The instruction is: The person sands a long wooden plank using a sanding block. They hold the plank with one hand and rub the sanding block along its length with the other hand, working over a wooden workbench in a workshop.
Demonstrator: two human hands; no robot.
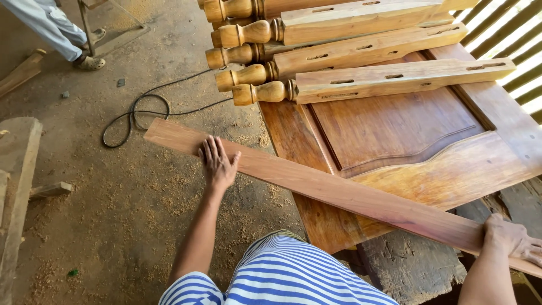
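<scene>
A long reddish wooden plank (339, 195) lies diagonally across a carved wooden door panel (406, 135). My left hand (218, 164) rests flat on the plank near its far left end, fingers spread. My right hand (511, 238) grips the plank's near right end at the lower right of the view. My striped blue and white shirt shows at the bottom.
Several turned wooden legs (350, 85) with slots lie stacked on the panel's far end. A black cable (138, 113) loops on the sawdust-covered floor. Another person's legs (62, 34) stand at top left. Timber pieces (17, 186) lie at the left edge.
</scene>
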